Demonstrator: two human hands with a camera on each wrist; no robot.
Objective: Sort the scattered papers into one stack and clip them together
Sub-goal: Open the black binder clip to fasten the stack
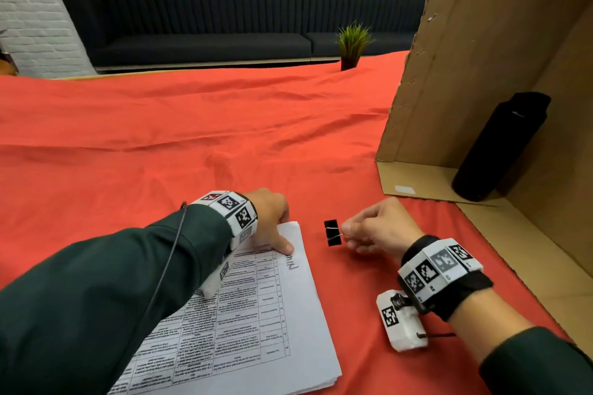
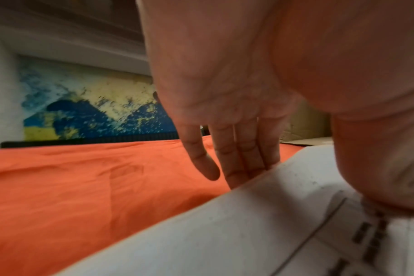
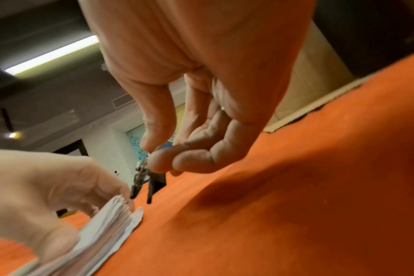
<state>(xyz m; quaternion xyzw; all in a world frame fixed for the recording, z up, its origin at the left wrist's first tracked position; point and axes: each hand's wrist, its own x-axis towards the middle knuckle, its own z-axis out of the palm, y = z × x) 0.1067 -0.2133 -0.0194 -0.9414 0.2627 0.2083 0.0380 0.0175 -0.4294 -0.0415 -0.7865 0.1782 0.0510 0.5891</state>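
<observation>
A stack of printed white papers [image 1: 266, 308] lies on the red cloth near the front. My left hand [image 1: 278, 228] holds its far right corner, thumb on top and fingers down over the far edge. In the left wrist view the fingers [image 2: 236, 164] reach behind the edge of the papers [image 2: 225, 233]. My right hand [image 1: 353, 232] pinches the wire handles of a black binder clip [image 1: 332, 232], just right of that corner and apart from it. In the right wrist view the right hand [image 3: 154, 155] squeezes the clip [image 3: 157, 182]; its jaws stand apart, facing the fanned, slightly raised paper corner [image 3: 111, 220].
An open cardboard box [image 1: 481, 74] stands on its side at the right, with a black bottle [image 1: 500, 144] inside. A small potted plant [image 1: 351, 45] sits at the table's far edge. Wrinkled red cloth [image 1: 192, 138] covers the table.
</observation>
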